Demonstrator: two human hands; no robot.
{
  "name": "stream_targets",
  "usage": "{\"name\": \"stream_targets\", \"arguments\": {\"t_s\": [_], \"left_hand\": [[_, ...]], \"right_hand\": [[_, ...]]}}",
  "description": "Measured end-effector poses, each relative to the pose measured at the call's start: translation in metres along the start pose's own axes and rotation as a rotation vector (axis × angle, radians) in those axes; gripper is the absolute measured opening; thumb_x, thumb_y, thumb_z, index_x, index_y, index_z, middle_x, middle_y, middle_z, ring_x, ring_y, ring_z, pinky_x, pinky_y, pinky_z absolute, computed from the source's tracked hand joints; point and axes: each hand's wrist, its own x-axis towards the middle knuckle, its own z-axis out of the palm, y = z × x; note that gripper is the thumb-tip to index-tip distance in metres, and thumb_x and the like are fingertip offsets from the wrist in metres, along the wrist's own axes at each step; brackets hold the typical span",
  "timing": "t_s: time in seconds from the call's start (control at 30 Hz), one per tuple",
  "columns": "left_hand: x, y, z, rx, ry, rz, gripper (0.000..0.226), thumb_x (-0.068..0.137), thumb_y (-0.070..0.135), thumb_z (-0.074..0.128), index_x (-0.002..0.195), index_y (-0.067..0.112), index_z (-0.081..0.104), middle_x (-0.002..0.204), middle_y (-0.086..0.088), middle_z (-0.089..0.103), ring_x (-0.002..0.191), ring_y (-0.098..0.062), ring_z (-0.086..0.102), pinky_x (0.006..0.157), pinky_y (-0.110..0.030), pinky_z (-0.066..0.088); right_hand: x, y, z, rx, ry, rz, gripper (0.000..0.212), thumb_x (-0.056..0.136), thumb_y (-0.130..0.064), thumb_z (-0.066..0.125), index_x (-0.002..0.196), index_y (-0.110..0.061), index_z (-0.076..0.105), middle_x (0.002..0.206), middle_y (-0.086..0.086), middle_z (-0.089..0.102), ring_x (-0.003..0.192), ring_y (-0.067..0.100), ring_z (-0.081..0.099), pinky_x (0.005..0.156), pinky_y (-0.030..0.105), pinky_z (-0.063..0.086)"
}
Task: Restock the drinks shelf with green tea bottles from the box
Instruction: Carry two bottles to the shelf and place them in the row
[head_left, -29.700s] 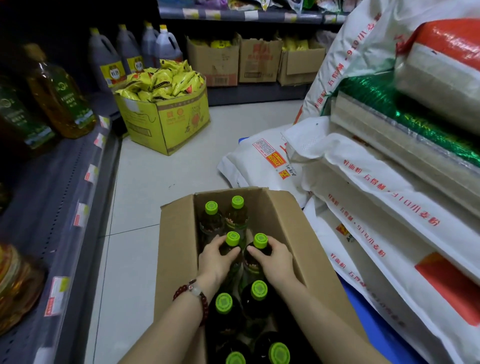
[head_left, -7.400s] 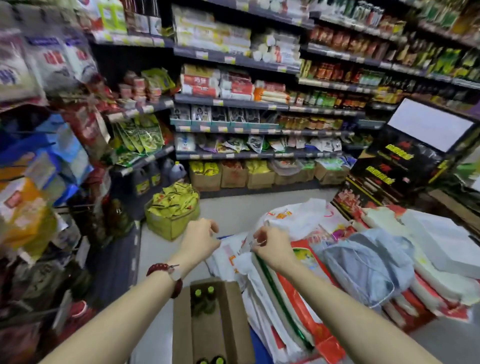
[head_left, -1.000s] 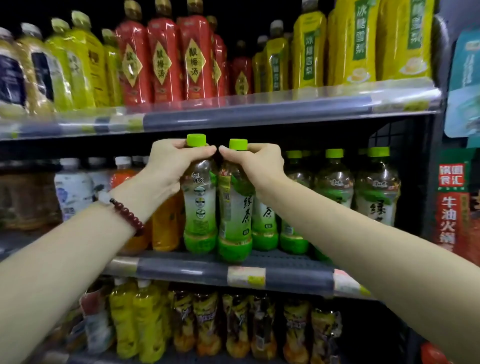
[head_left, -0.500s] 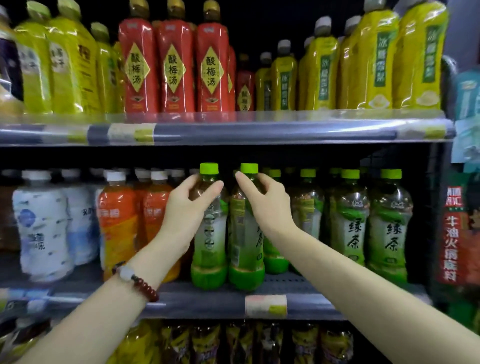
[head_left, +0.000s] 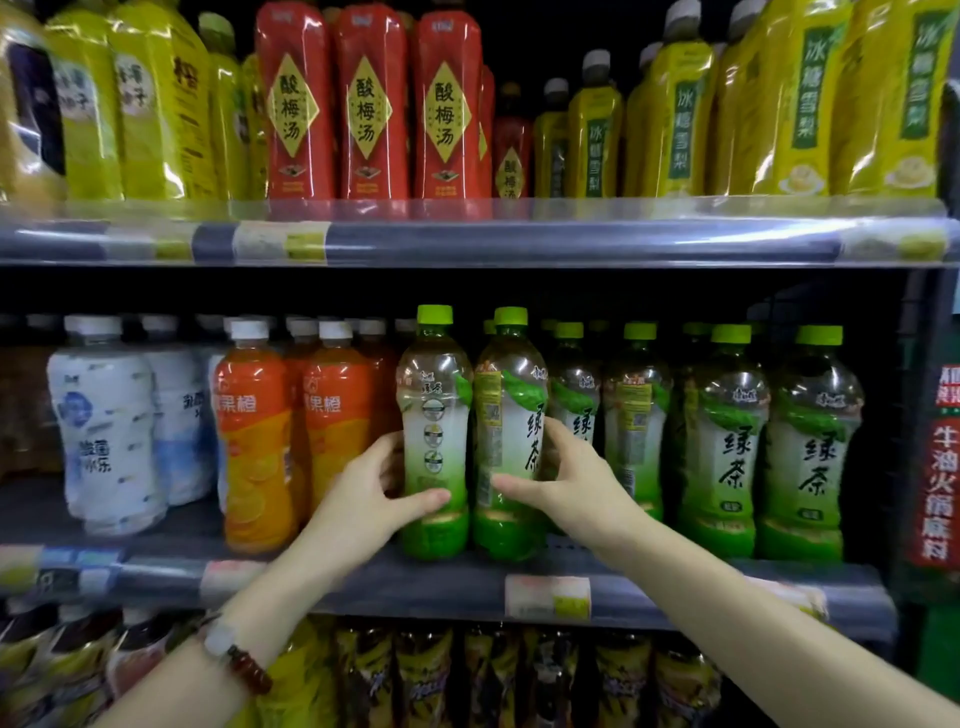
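Got a green tea bottle in each hand here, both standing on the middle shelf (head_left: 447, 584) near its front edge. My left hand (head_left: 363, 506) is wrapped round the lower half of the left bottle (head_left: 435, 431), thumb across the front, the other fingers curled behind it. My right hand (head_left: 566, 480) does the same on the right bottle (head_left: 511, 431), thumb in front low down, fingers round the far right side. The two bottles are touching or just about, side by side. Both are clear plastic with bright lime green caps, greenish tea inside that goes darker green at the base, and a white-to-green label. The left one shows its back label with little round icons, the right one is turned so the big green characters face front-right. Long axis straight up and down on both, caps up. Orange drink bottles (head_left: 257, 441) sit just left, more green tea bottles (head_left: 724, 441) line up to the right.
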Motion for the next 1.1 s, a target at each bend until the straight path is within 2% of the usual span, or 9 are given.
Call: {"name": "stream_targets", "arguments": {"t_s": [0.13, 0.2, 0.3, 0.4, 0.5, 0.63, 0.83, 0.97, 1.1], "left_hand": [[0.005, 0.003, 0.001, -0.013, 0.045, -0.034, 0.065, 0.069, 0.015, 0.081, 0.125, 0.027, 0.050, 0.106, 0.020, 0.059, 0.105, -0.003, 0.058, 0.096, -0.029, 0.047], [0.009, 0.000, 0.002, -0.063, 0.064, -0.070, 0.066, 0.068, 0.010, 0.081, 0.126, 0.022, 0.052, 0.112, 0.011, 0.064, 0.109, -0.010, 0.061, 0.098, -0.035, 0.049], [0.014, -0.006, 0.001, -0.112, 0.080, -0.094, 0.069, 0.067, 0.004, 0.081, 0.128, 0.018, 0.051, 0.117, 0.002, 0.065, 0.111, -0.015, 0.061, 0.098, -0.039, 0.050], [0.012, -0.013, 0.001, -0.119, 0.075, -0.105, 0.068, 0.067, 0.005, 0.080, 0.127, 0.019, 0.051, 0.117, 0.002, 0.064, 0.111, -0.015, 0.061, 0.099, -0.040, 0.050], [0.010, -0.021, -0.001, -0.115, 0.072, -0.100, 0.069, 0.068, 0.009, 0.080, 0.130, 0.020, 0.049, 0.122, 0.001, 0.063, 0.113, -0.013, 0.060, 0.100, -0.040, 0.049], [0.007, -0.026, 0.002, -0.063, 0.058, -0.077, 0.074, 0.072, 0.017, 0.078, 0.137, 0.021, 0.043, 0.124, 0.009, 0.056, 0.116, -0.008, 0.054, 0.096, -0.027, 0.046], [0.004, -0.027, 0.005, -0.004, 0.064, -0.075, 0.075, 0.075, 0.024, 0.076, 0.140, 0.023, 0.037, 0.130, 0.008, 0.052, 0.120, -0.007, 0.048, 0.105, -0.034, 0.042], [0.005, -0.023, 0.006, 0.009, 0.062, -0.085, 0.073, 0.076, 0.022, 0.075, 0.139, 0.019, 0.039, 0.134, 0.002, 0.054, 0.114, -0.006, 0.048, 0.099, -0.029, 0.043], [0.006, -0.023, 0.002, 0.020, 0.047, -0.121, 0.073, 0.076, 0.028, 0.075, 0.139, 0.021, 0.039, 0.133, 0.006, 0.053, 0.116, -0.007, 0.050, 0.101, -0.032, 0.043]], "right_hand": [[0.005, 0.003, 0.004, 0.073, 0.075, 0.016, 0.082, 0.077, -0.026, 0.079, 0.145, -0.021, 0.034, 0.136, -0.011, 0.048, 0.131, 0.013, 0.041, 0.101, 0.024, 0.032], [0.008, 0.003, 0.010, 0.086, 0.127, 0.011, 0.079, 0.078, -0.023, 0.078, 0.145, -0.019, 0.037, 0.140, -0.004, 0.050, 0.133, 0.017, 0.041, 0.101, 0.026, 0.033], [0.012, 0.007, 0.021, 0.085, 0.182, 0.020, 0.082, 0.075, -0.028, 0.080, 0.144, -0.023, 0.037, 0.143, -0.002, 0.050, 0.135, 0.022, 0.041, 0.112, 0.041, 0.037], [0.012, 0.011, 0.032, 0.070, 0.215, 0.018, 0.086, 0.073, -0.032, 0.081, 0.145, -0.026, 0.035, 0.145, -0.001, 0.048, 0.138, 0.023, 0.038, 0.112, 0.049, 0.037], [0.011, 0.014, 0.036, 0.017, 0.213, -0.026, 0.086, 0.074, -0.033, 0.080, 0.146, -0.028, 0.033, 0.145, -0.004, 0.048, 0.137, 0.021, 0.040, 0.111, 0.045, 0.038], [0.007, 0.021, 0.038, -0.011, 0.222, -0.043, 0.085, 0.074, -0.039, 0.079, 0.145, -0.030, 0.033, 0.143, -0.006, 0.049, 0.135, 0.019, 0.041, 0.109, 0.040, 0.039], [0.005, 0.023, 0.040, -0.019, 0.242, -0.024, 0.074, 0.074, -0.040, 0.079, 0.138, -0.024, 0.045, 0.134, -0.004, 0.058, 0.130, 0.017, 0.048, 0.106, 0.036, 0.043], [0.002, 0.020, 0.041, -0.040, 0.260, -0.020, 0.072, 0.075, -0.040, 0.078, 0.137, -0.019, 0.047, 0.131, -0.002, 0.060, 0.124, 0.016, 0.052, 0.097, 0.026, 0.042], [0.000, 0.017, 0.043, -0.074, 0.259, 0.006, 0.073, 0.074, -0.045, 0.076, 0.136, -0.019, 0.048, 0.130, -0.003, 0.061, 0.123, 0.017, 0.052, 0.101, 0.029, 0.043]]}}
